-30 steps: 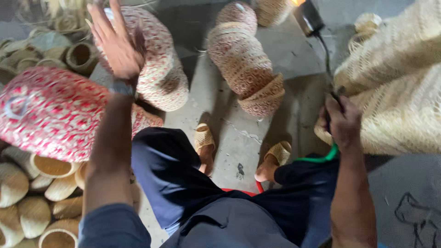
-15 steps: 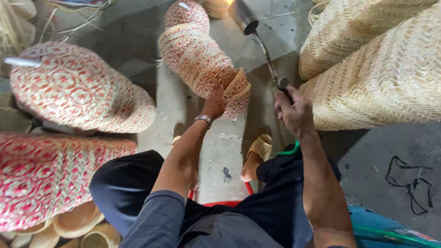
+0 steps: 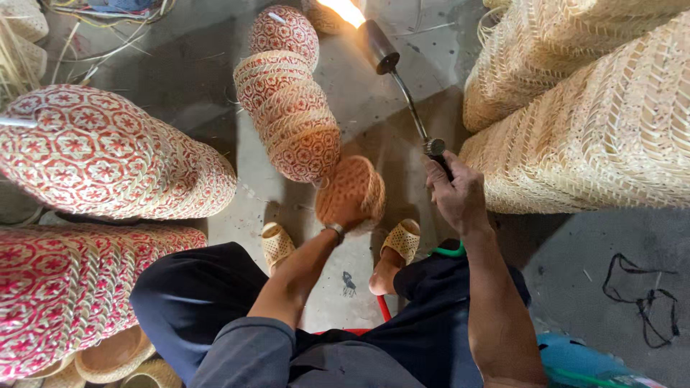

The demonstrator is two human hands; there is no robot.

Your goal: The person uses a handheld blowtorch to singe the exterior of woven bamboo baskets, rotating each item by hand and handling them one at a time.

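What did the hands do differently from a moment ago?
The left hand swung from high over the red patterned baskets, reached to the leaning stack, and now holds one small woven basket pulled off its near end. The right hand kept gripping the torch, whose flame now shows.

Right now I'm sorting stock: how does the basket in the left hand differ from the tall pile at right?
The small woven basket carries a red pattern; the right-hand pile is plain pale straw. The basket is single and held up by the left hand; the pile is many stacked pieces, lying untouched. Both are woven.
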